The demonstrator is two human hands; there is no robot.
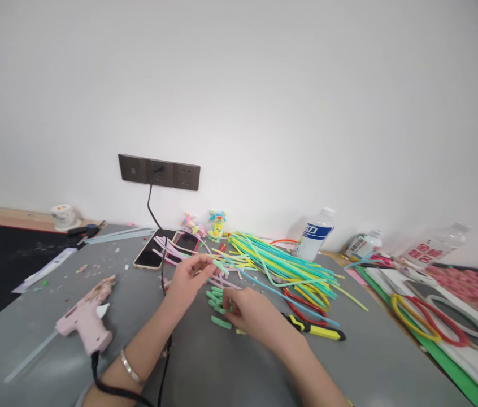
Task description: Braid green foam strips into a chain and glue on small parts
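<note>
My left hand is closed in a pinch on a small light green piece, held just above the grey table. My right hand reaches down into a small pile of short green pieces; its fingertips are bent together at the pile's right side, and what they hold, if anything, is hidden. One green piece lies apart at the front of the pile. Behind my hands, a bundle of long green, yellow and blue strips spreads to the right.
A pink glue gun lies at left, its black cord passing my left forearm. A phone, two small figures and a bottle stand or lie behind. A yellow cutter and scissors are at right.
</note>
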